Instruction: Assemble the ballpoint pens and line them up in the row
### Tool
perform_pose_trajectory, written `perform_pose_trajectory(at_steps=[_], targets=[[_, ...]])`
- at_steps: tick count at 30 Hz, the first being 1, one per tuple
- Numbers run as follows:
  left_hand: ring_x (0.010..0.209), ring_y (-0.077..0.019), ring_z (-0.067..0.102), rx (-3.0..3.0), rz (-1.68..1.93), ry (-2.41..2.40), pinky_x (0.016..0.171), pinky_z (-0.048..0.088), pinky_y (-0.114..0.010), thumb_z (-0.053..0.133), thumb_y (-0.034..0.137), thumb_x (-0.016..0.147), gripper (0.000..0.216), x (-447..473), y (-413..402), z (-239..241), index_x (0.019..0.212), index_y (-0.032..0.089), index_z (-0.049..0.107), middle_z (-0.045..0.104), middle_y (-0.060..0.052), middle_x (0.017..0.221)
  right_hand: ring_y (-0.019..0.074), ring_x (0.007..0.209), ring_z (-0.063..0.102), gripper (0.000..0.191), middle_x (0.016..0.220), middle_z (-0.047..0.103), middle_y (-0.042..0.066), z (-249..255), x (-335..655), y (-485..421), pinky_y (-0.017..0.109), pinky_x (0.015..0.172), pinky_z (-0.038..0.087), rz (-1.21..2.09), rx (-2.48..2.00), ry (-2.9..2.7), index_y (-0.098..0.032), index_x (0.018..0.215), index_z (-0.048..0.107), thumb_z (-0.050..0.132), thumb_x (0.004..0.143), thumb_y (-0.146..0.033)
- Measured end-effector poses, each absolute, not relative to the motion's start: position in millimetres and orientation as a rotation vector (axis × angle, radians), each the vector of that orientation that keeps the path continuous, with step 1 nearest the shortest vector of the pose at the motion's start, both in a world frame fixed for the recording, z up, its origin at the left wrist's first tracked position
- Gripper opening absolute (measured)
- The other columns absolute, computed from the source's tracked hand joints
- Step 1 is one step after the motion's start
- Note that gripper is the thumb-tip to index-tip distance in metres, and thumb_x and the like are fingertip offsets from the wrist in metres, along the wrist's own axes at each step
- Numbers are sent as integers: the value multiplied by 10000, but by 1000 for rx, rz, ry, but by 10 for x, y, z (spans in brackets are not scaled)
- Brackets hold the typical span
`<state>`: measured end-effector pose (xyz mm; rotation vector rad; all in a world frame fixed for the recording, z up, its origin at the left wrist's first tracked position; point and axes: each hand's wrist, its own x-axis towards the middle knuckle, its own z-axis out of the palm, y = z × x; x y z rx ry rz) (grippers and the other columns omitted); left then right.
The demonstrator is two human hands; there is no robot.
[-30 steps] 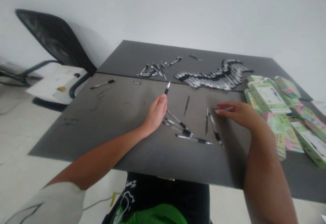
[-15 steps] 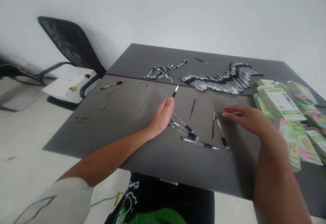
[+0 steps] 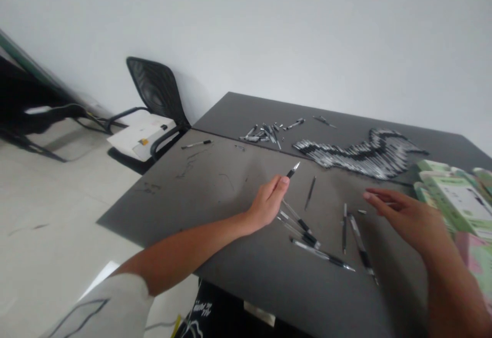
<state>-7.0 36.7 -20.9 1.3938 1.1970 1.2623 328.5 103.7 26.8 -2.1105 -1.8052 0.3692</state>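
Black-tipped pen stays pinched in left hand, tip pointing far; right hand barely moved, fingers stretched, grip unclear; loose pens between untouched.

table: dark grey, matt, w/ faint darker scribble marks; raised pen: black grip, silver tip; loose pens: clear-silver barrels, black grips; pen row: alternating black & silver bands, wavy stripe; boxes: pale green w/ white panels, some pink; chair: black mesh; board on seat: white, small yellow-orange spot; sleeve: white w/ dark line print; wall: off-white; floor: pale beige
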Motion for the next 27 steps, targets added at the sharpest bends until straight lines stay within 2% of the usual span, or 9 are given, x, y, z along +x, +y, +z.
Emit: perform_pose_trajectory(at_steps=[5,9,11,14,17,20,27], targets=[[608,-147,426,1496,1231,1195,605,290,-306,354,607,1125,504,-78,321,-171,791,236,421,409,60,648,341,846,799,559,861,835,55,187,3195,999,440,789,560,319,-1985,-1697,-310,1103,862,693,744,-705],[593,-145,426,1551,1230,1163,602,277,-307,350,580,1133,477,-89,319,-168,807,238,416,406,65,643,317,732,777,575,850,821,72,116,3021,973,429,705,585,203,-1806,-1725,-280,1082,856,707,785,-750],[590,-147,425,1566,1236,1156,600,278,-306,344,561,1135,457,-104,336,-168,819,240,416,410,65,645,276,676,752,547,926,828,80,130,2835,1028,406,665,591,184,-1646,-1844,-268,1068,850,716,822,-737],[604,-157,448,1563,1250,1167,607,293,-307,323,552,1140,440,-130,364,-166,845,243,427,438,57,659,221,706,736,467,1054,820,87,221,2359,1243,353,656,601,269,-1317,-2152,-257,1083,841,697,909,-666],[630,-166,481,1544,1273,1173,622,309,-311,301,527,1148,419,-144,374,-165,869,243,434,475,44,688,189,779,743,364,1214,784,91,319,1697,1589,339,758,617,384,-1018,-2467,-270,1180,825,645,1003,-532],[610,-165,481,1538,1294,1146,612,307,-313,313,494,1149,379,-146,369,-173,888,247,433,470,48,682,171,757,729,330,1219,768,76,334,1047,1969,344,804,599,332,-958,-2685,-273,1205,820,647,1019,-484],[611,-187,512,1577,1269,1127,591,293,-317,354,441,1127,276,-158,374,-168,935,262,438,486,38,682,234,963,737,309,1239,724,90,153,321,2511,353,872,560,102,-1067,-2770,-270,1231,806,634,1032,-432]])
